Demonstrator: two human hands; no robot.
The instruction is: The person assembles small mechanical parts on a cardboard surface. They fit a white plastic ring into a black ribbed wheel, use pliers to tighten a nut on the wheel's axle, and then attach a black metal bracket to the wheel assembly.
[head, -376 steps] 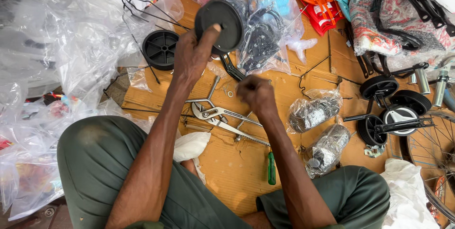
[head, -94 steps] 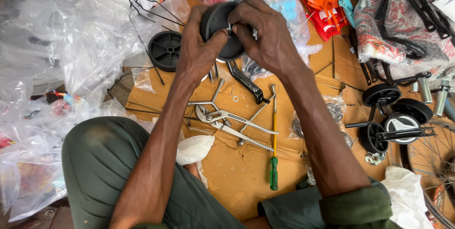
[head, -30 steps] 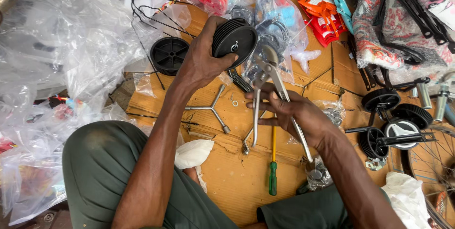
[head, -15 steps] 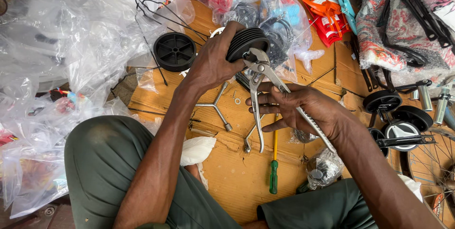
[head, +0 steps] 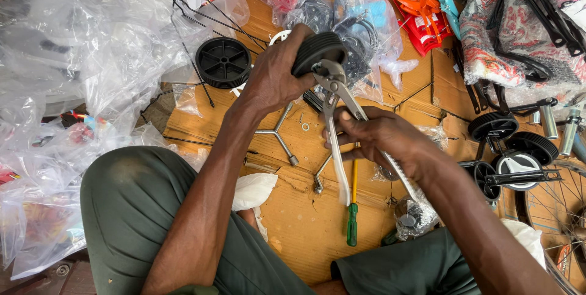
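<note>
My left hand grips a small black ribbed wheel, held up over a sheet of cardboard. A flat silver metal bracket hangs from the wheel's hub, reaching down toward me. My right hand holds this bracket at its middle, fingers wrapped around it. Below the hands, a green-handled screwdriver lies on the cardboard, next to a three-armed socket wrench and a small spanner.
A second black wheel lies on the cardboard at upper left. Clear plastic bags pile up on the left. More small wheels with brackets, a spoked wheel and wrapped bicycle parts crowd the right side. My knees frame the bottom.
The wheel and bracket have risen slightly and tilted upright. My right hand has slid up the bracket toward the wheel. The left hand keeps its grip.
</note>
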